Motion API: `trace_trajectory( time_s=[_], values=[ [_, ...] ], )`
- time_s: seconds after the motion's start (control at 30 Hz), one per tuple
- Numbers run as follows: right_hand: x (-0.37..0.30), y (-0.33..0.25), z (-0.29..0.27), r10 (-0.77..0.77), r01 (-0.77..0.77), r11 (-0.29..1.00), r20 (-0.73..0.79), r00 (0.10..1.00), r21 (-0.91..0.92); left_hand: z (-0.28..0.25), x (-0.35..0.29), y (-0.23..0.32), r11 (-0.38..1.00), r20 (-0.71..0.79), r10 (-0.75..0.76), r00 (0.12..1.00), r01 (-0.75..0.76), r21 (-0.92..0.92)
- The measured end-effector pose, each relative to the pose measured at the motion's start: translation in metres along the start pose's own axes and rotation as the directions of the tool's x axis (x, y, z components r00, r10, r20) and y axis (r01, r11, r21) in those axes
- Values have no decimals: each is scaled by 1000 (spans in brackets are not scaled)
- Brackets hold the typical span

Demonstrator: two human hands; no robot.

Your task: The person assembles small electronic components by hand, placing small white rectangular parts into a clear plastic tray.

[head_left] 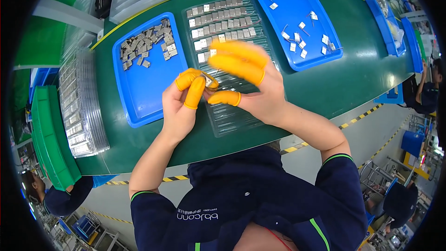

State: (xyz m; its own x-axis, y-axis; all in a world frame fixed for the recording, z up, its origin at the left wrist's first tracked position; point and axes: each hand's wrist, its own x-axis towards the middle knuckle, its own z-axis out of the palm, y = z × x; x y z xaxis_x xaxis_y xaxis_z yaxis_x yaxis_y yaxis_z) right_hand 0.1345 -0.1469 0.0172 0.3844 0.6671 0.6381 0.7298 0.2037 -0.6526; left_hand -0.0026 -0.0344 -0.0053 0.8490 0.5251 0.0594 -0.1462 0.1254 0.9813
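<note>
My left hand, with yellow finger cots on its fingertips, pinches a small silvery square part between thumb and fingers. Close beside it is my right hand, also in yellow cots. Its fingers are stretched out, blurred by motion, and its thumb is held apart; nothing shows between them. Beneath both hands lies a clear plastic blister tray, its far rows filled with small silvery and white square parts. My right hand covers some of its middle.
To the left, a blue tray holds a heap of silvery parts. A second blue tray at right has several white square pieces with thin leads. Clear trays are stacked by a green bin. Other people sit at both sides.
</note>
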Motion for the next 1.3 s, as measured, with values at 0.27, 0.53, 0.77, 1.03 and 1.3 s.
trace_trajectory(
  time_s=[0.27, 0.53, 0.77, 1.03, 1.3],
  values=[
    [-4, 7, 2, 535, -658, 506, 395, 747, 558, 0, 4, 1, 997, 51, 21, 998, -25, 75],
    [3, 4, -8, 429, -766, 195, 649, 628, 613, -1, 6, 9, 799, 158, 339, 928, -372, 472],
    [11, 11, -24, 372, -831, 359, 752, 544, 424, -7, 13, 25, 638, 371, 305, 877, -477, 604],
    [15, 19, -41, 297, -807, 501, 814, 499, 312, 3, 17, 31, 471, 493, 309, 814, -581, 664],
    [-4, 26, -61, 427, -848, 463, 773, 470, 260, 26, 30, 36, 390, 647, 228, 728, -677, 624]
  ],
)
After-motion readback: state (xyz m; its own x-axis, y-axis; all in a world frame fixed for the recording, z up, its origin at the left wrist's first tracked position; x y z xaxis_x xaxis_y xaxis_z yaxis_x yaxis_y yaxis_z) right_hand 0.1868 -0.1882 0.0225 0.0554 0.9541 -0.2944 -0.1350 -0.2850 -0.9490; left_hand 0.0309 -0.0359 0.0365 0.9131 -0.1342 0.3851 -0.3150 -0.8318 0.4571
